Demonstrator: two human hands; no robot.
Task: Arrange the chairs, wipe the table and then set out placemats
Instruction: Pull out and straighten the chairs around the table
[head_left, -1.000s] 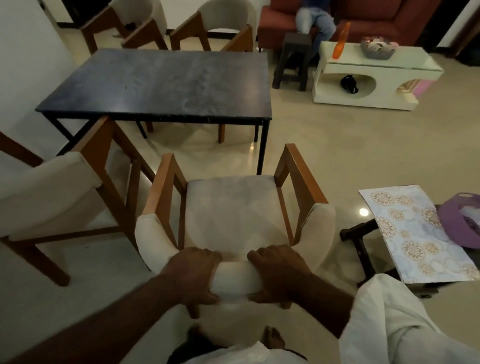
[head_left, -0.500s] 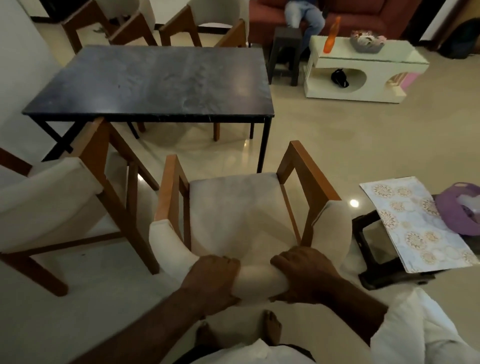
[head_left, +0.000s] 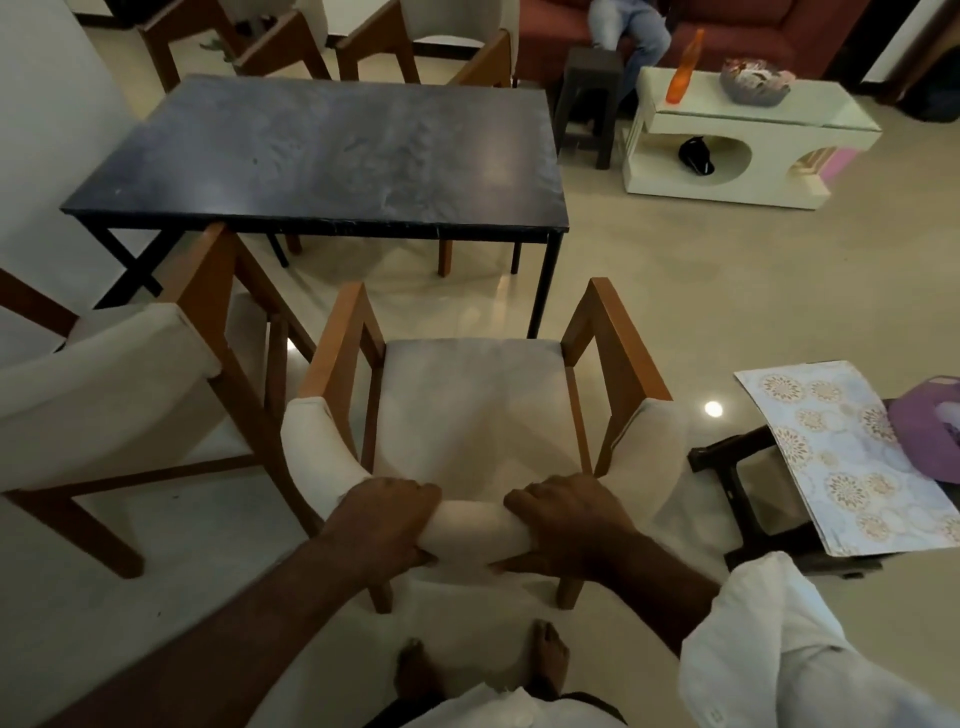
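Note:
A wooden chair (head_left: 467, 405) with a cream seat and padded back stands right in front of me, facing the dark table (head_left: 332, 161). My left hand (head_left: 384, 525) and my right hand (head_left: 566, 525) both grip the top of its padded backrest. A patterned placemat (head_left: 852, 457) lies on a low dark stool at the right. A second chair (head_left: 119, 384) stands at the left, near the table's front left corner. Two more chairs (head_left: 426, 47) stand behind the table.
A white coffee table (head_left: 748, 150) with an orange bottle and a bowl stands at the back right, beside a dark stool (head_left: 592, 98). A person sits on a red sofa (head_left: 737, 26) beyond. A purple object (head_left: 930, 426) lies on the placemat's right side. My bare feet show below the chair.
The chair has shifted to the right and slightly closer to the table, with both hands still holding its backrest. My view has moved with it.

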